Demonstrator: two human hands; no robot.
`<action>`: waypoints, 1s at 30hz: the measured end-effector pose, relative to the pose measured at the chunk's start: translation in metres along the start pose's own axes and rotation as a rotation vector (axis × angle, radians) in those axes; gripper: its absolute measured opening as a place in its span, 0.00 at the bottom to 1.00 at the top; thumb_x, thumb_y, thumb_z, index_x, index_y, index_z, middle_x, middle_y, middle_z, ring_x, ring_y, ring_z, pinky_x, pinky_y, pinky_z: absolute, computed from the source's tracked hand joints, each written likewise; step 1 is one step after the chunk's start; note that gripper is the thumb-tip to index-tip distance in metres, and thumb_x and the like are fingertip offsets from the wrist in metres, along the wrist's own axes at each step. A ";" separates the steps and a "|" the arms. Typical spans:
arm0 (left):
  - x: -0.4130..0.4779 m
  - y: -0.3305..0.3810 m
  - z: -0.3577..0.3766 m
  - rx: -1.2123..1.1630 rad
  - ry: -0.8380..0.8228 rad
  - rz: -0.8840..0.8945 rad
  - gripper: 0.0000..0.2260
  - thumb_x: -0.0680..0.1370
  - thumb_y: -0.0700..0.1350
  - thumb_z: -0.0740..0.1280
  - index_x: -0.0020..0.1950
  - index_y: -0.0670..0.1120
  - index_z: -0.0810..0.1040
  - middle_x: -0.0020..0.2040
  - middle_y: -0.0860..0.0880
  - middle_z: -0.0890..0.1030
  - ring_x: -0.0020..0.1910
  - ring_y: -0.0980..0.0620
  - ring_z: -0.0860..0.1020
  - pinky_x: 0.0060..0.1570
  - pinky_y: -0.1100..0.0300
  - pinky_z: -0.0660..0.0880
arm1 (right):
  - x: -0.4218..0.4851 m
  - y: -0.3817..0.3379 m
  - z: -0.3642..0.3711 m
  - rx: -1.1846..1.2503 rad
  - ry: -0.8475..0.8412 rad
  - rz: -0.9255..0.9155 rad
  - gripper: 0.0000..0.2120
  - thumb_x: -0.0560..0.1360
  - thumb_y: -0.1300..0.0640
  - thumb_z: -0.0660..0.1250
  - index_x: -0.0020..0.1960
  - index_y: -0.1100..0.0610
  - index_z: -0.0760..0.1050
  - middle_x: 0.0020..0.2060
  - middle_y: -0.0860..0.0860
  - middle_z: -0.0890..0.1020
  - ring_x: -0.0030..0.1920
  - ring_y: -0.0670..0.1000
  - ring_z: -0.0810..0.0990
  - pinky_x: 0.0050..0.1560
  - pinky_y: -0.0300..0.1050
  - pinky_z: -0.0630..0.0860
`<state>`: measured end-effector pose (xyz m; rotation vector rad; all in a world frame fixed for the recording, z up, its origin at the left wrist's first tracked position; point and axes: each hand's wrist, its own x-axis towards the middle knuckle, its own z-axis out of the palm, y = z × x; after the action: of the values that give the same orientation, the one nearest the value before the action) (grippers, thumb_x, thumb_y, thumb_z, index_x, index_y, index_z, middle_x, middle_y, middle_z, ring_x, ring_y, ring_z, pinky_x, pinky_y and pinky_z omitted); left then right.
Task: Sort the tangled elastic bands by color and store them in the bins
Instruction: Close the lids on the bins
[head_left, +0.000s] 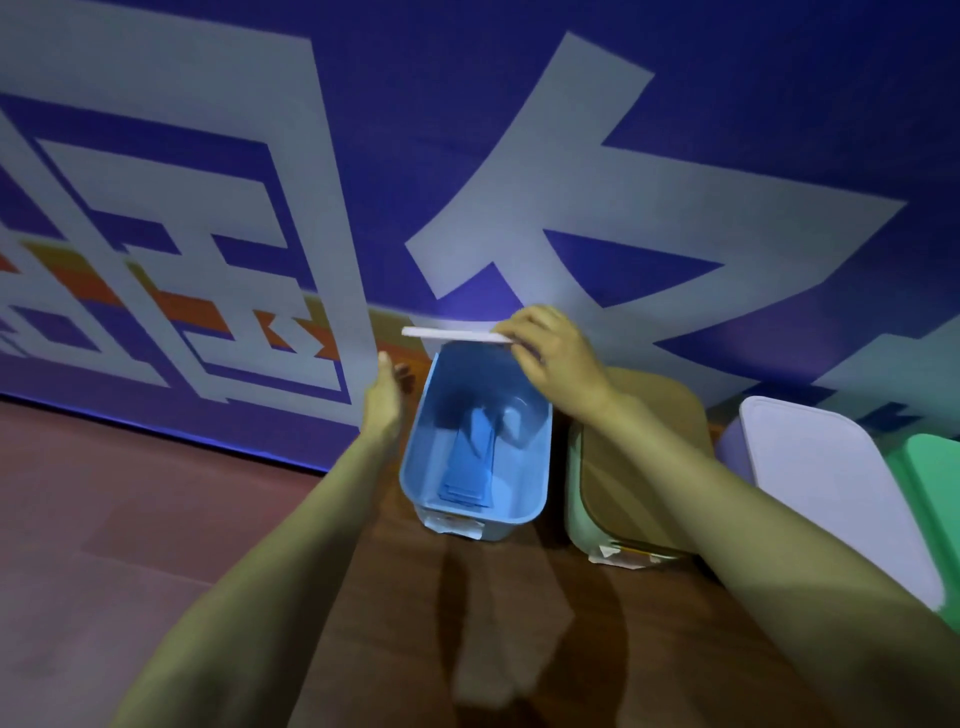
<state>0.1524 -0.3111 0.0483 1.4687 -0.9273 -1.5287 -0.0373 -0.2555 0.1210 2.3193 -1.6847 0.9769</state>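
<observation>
Stretching both forearms toward the blue bin (511, 526). Pinching its white lid (452, 334) in the right grip (556, 358), level over the far rim, so guessing either capping or uncapping. Holding the left grip (384, 395) open beside the wall, probably for steadying. Spotting blue bands (470, 467) lying inside. Ignoring the lidded bin (639, 467) next door.

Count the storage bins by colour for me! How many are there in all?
Blue plastic bin, flat white lid held above it in right hand: 1
Pale green plastic bin, tan lid on top: 1
Lilac plastic bin, white lid on top: 1
Green bin at right edge: 1
Total: 4
</observation>
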 end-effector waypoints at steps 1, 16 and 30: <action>0.000 0.006 0.001 -0.032 -0.017 -0.005 0.24 0.82 0.58 0.49 0.58 0.43 0.77 0.52 0.44 0.80 0.50 0.47 0.78 0.52 0.54 0.75 | -0.005 -0.002 0.001 0.004 -0.009 -0.035 0.13 0.73 0.60 0.59 0.50 0.60 0.80 0.43 0.56 0.79 0.44 0.57 0.77 0.47 0.50 0.75; 0.015 0.016 -0.010 0.179 -0.051 -0.065 0.14 0.78 0.39 0.63 0.62 0.39 0.76 0.60 0.38 0.78 0.54 0.43 0.76 0.61 0.47 0.74 | -0.039 -0.003 0.003 0.234 -0.197 0.482 0.22 0.77 0.43 0.58 0.63 0.57 0.73 0.61 0.55 0.72 0.63 0.55 0.70 0.64 0.48 0.65; -0.028 -0.018 -0.005 0.438 0.022 0.084 0.17 0.79 0.37 0.56 0.68 0.41 0.70 0.64 0.43 0.74 0.61 0.42 0.72 0.63 0.50 0.68 | -0.042 0.006 0.024 0.294 -0.352 1.049 0.22 0.74 0.54 0.65 0.64 0.61 0.66 0.58 0.57 0.76 0.56 0.57 0.76 0.52 0.48 0.73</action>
<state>0.1561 -0.2781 0.0426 1.7169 -1.3543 -1.2965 -0.0398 -0.2345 0.0771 1.7017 -3.2206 0.9881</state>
